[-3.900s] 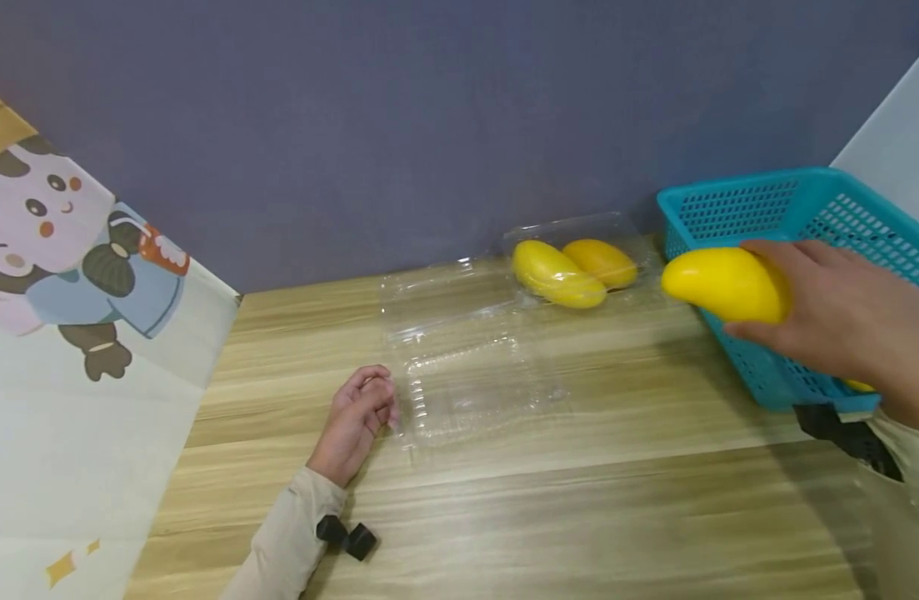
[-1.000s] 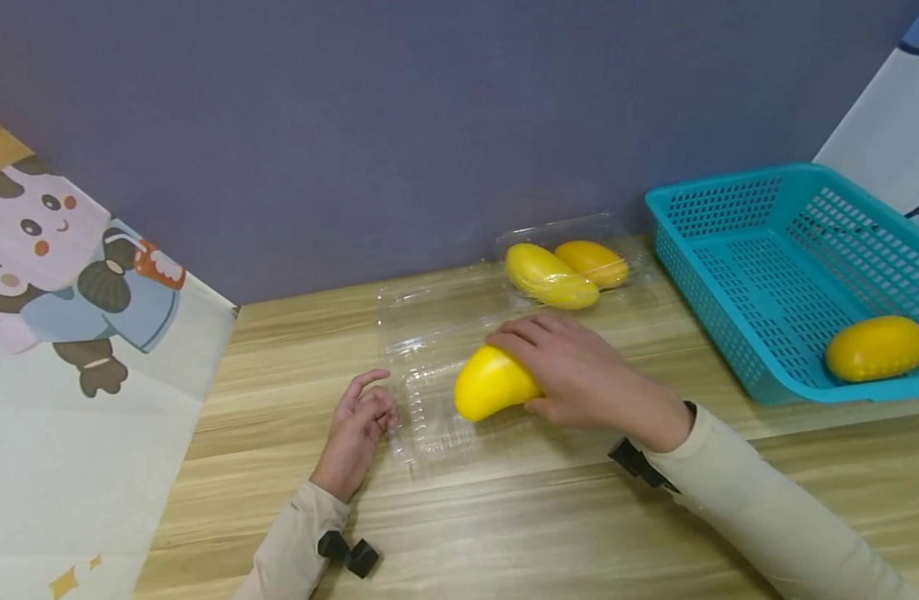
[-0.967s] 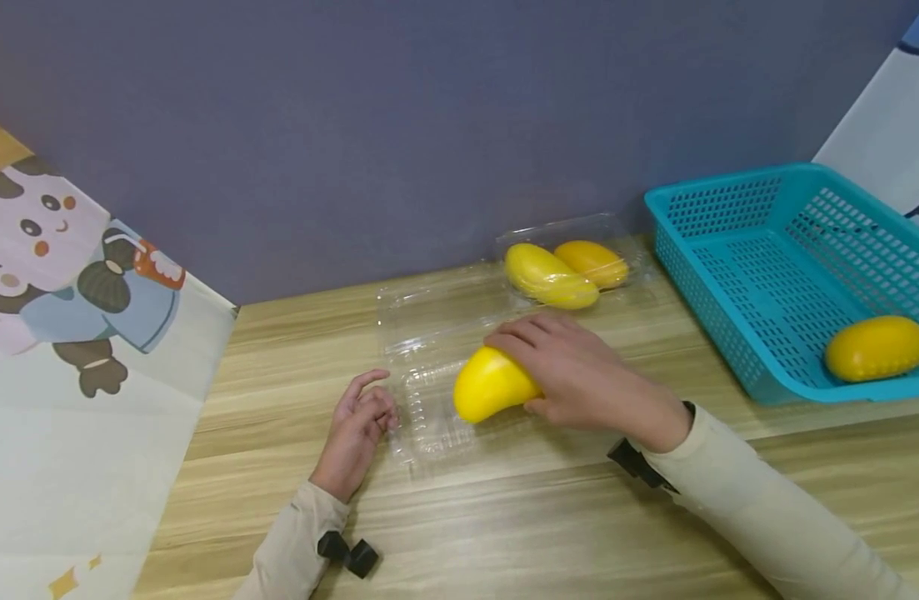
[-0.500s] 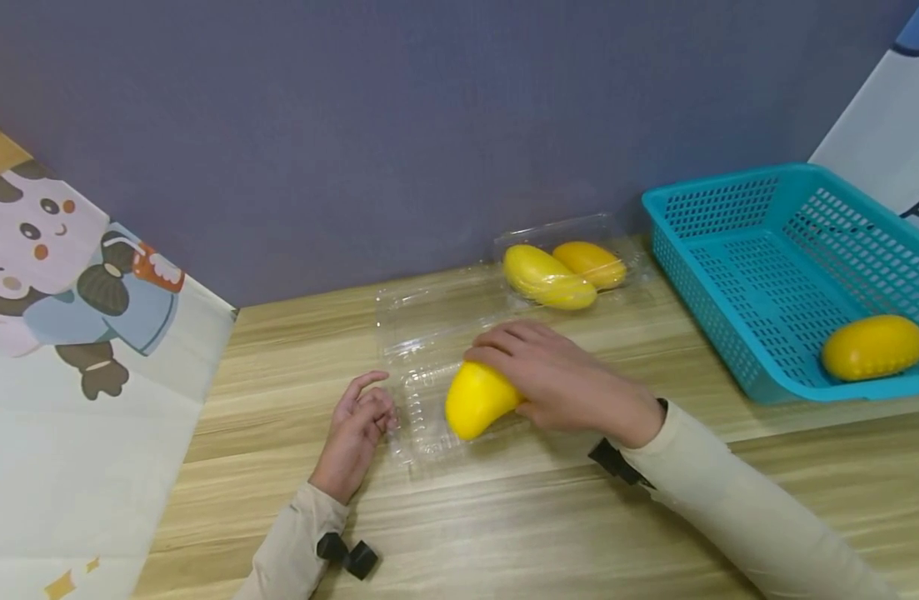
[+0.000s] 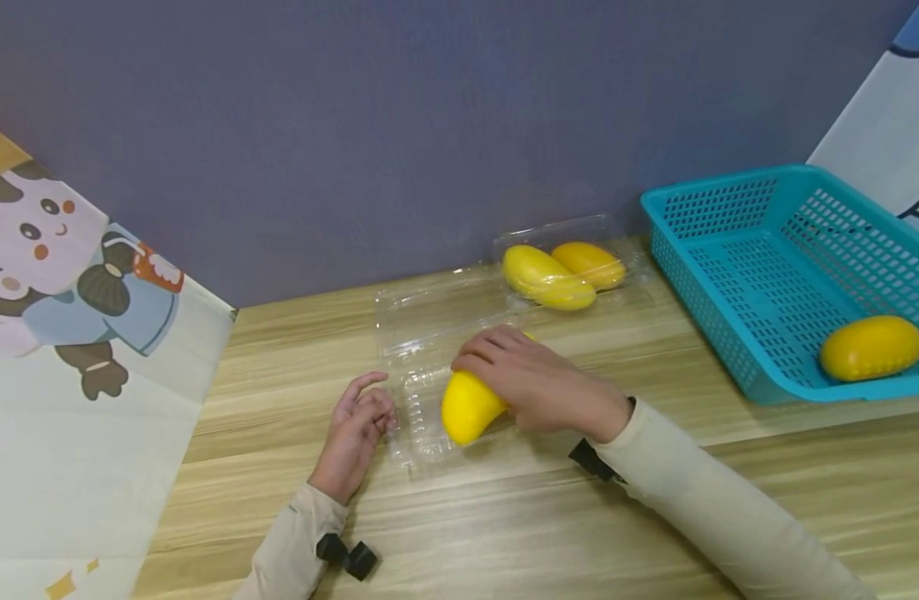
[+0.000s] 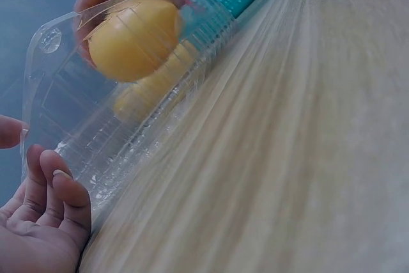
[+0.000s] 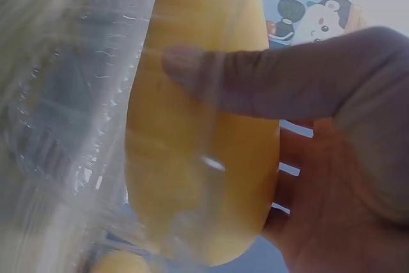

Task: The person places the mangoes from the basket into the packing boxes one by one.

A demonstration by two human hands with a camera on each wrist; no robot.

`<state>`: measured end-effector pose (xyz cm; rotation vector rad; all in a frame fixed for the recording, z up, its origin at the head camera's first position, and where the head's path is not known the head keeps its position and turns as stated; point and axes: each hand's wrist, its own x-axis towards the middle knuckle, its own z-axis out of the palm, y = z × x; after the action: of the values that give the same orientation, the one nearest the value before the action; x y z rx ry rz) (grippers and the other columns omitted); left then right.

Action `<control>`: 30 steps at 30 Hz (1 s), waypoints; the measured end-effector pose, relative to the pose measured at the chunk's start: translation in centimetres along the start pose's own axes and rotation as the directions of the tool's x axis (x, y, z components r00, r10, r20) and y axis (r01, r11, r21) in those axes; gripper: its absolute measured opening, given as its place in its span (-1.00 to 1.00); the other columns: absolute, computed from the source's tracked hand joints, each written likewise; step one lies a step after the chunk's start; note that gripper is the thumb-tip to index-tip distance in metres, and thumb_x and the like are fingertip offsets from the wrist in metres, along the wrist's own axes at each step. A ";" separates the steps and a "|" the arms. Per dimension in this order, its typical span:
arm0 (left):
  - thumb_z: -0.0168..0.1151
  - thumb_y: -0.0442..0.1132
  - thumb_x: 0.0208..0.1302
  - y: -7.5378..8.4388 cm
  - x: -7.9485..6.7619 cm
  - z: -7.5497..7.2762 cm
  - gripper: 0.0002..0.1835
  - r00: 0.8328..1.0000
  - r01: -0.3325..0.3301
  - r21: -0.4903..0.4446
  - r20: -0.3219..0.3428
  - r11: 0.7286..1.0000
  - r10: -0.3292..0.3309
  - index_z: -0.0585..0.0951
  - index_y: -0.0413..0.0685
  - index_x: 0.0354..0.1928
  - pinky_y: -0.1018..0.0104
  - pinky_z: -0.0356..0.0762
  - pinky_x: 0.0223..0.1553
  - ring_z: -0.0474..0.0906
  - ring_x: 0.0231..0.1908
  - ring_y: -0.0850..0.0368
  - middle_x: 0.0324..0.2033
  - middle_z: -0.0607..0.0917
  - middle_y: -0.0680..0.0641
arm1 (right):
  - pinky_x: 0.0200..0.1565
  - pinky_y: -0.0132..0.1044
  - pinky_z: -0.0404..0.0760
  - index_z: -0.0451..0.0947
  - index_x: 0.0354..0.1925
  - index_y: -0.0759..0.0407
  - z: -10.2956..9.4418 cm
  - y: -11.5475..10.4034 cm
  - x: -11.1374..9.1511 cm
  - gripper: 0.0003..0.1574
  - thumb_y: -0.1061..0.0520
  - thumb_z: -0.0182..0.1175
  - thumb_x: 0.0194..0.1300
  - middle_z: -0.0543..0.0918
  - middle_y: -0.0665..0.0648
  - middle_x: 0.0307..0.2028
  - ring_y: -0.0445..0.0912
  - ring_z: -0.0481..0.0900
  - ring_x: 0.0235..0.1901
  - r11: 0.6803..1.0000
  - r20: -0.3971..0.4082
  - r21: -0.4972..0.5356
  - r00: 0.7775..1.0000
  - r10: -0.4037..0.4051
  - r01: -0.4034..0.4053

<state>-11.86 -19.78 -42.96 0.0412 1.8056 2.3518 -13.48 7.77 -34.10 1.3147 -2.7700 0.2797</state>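
My right hand [image 5: 515, 375] grips a yellow mango [image 5: 470, 408] over the near tray of a clear plastic clamshell box [image 5: 429, 433]. In the right wrist view, the thumb lies across the mango [image 7: 192, 139] behind clear plastic, and the fingers wrap its far side. At the box's left edge, my left hand [image 5: 357, 429] rests with loosely bent fingers. The left wrist view shows those fingers [image 6: 48, 202] right at the clear wall, and the mango [image 6: 134, 39] tilted above another yellow shape inside the outline of the plastic.
Behind to the right, a second clear box [image 5: 556, 227] holds two mangoes [image 5: 549, 279]. A teal basket [image 5: 766, 367] stands at the right with one mango [image 5: 871, 348] in it. A grey-blue wall [image 5: 429, 150] closes the back of the wooden table [image 5: 504, 533].
My right hand has brought the mango from beside the basket leftward to over the clear box, then slightly left and down, turning it steeper. My left hand has stayed at the box's edge.
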 end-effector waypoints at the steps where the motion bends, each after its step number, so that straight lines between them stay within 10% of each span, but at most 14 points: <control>1: -0.02 -0.45 0.28 0.0 0.0 0.0 -0.46 1.000 0.001 0.000 0.002 1.000 -0.001 0.14 -0.31 0.29 0.47 0.48 -0.39 0.47 -0.46 0.25 -0.47 0.53 0.12 | 0.41 -0.07 0.21 0.33 0.24 0.01 0.2 0.0 0.1 -0.15 0.27 0.41 -0.01 0.43 0.00 0.19 0.02 0.29 0.26 1.000 0.003 0.001 1.000 -0.002 0.002; 19: 0.00 -0.43 0.27 0.1 -0.2 0.1 -0.45 1.000 0.007 0.014 0.015 1.000 -0.007 0.16 -0.28 0.29 0.49 0.49 -0.38 0.48 -0.46 0.28 -0.47 0.55 0.15 | 0.37 -0.03 0.27 0.47 0.12 -0.08 1.6 0.5 0.4 -0.22 0.45 0.30 -0.07 0.45 0.11 0.20 0.08 0.33 0.28 0.999 -0.007 0.045 1.000 0.012 -0.012; 30: 0.00 -0.44 0.27 0.0 -0.1 0.2 -0.44 1.000 0.008 0.013 0.014 1.000 -0.008 0.14 -0.29 0.30 0.49 0.50 -0.38 0.48 -0.46 0.28 -0.47 0.56 0.15 | 0.32 -0.03 0.33 0.50 0.14 0.00 -0.1 1.5 0.1 -0.32 0.34 0.34 0.02 0.47 0.10 0.20 0.06 0.37 0.22 0.983 -0.004 0.014 0.983 0.184 -0.184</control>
<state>-11.79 -19.62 -42.86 0.0520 1.8111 2.3289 -14.72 8.70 -34.25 1.0595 -2.8937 0.3107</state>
